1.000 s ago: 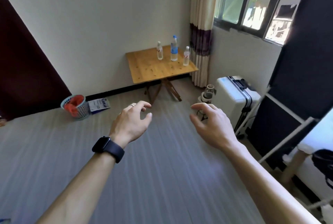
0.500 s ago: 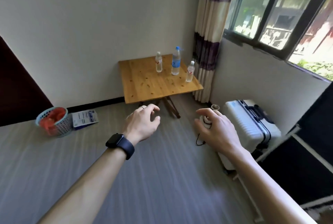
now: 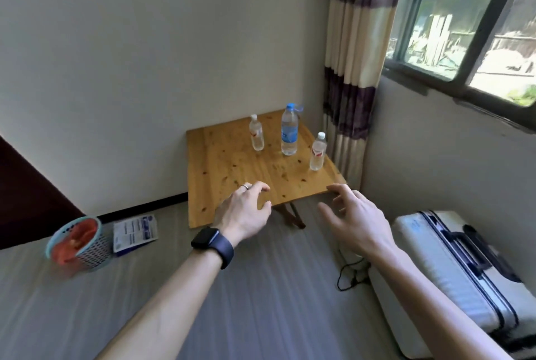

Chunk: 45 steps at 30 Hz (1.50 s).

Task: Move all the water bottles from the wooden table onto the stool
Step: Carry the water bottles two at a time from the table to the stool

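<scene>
Three clear water bottles stand upright on the wooden table (image 3: 232,174) in the room's corner. A small one with a red label (image 3: 257,133) is at the back left. The tall one with a blue label and cap (image 3: 289,130) is in the middle. Another small one with a red label (image 3: 317,152) stands near the right edge. My left hand (image 3: 243,211), with a ring and a dark watch, hovers before the table's front edge, fingers loosely curled, holding nothing. My right hand (image 3: 352,214) reaches beside it, fingers spread and empty. No stool is in view.
A white suitcase (image 3: 452,267) lies on the floor at the right, a black cable (image 3: 348,275) beside it. A blue mesh basket with red contents (image 3: 77,243) and a booklet (image 3: 135,232) sit by the left wall. A striped curtain (image 3: 353,64) hangs behind the table.
The view has come closer to the table, which now looks larger. Both hands have stretched forward to its front edge. The bottles have not moved.
</scene>
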Tool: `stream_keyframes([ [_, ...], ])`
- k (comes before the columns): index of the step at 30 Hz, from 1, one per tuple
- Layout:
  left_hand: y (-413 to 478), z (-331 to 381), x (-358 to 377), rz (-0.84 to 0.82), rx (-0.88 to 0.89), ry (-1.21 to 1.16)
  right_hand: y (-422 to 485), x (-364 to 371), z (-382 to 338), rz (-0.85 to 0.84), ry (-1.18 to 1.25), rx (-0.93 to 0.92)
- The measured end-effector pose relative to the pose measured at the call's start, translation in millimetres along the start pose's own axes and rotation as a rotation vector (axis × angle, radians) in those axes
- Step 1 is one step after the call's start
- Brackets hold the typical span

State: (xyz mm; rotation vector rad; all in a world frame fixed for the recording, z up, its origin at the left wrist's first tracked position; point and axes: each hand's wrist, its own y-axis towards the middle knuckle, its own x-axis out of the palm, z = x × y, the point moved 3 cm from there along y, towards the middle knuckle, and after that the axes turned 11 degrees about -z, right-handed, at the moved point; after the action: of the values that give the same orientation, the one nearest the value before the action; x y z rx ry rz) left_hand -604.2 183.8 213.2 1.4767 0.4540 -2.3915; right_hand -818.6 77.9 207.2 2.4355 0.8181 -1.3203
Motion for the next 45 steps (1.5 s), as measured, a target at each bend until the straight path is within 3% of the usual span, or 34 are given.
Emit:
stream_keyframes([
  [8, 153, -17, -18, -0.012, -0.044, 0.005, 154, -20, 29, -0.015, -0.022, 0.070],
  [15, 301, -71, -13, -0.085, -0.063, -0.033, 294, 1, 42, -0.058, -0.074, 0.166],
  [24, 498, -151, 0, -0.197, -0.080, -0.091, 463, 60, 57, -0.112, -0.070, 0.421],
  [37, 679, -226, 49, -0.283, -0.273, 0.013, 571, 124, 144, -0.247, -0.199, 0.695],
  [45, 727, -239, 68, -0.319, -0.300, 0.050, 594, 137, 149, -0.210, -0.247, 0.660],
])
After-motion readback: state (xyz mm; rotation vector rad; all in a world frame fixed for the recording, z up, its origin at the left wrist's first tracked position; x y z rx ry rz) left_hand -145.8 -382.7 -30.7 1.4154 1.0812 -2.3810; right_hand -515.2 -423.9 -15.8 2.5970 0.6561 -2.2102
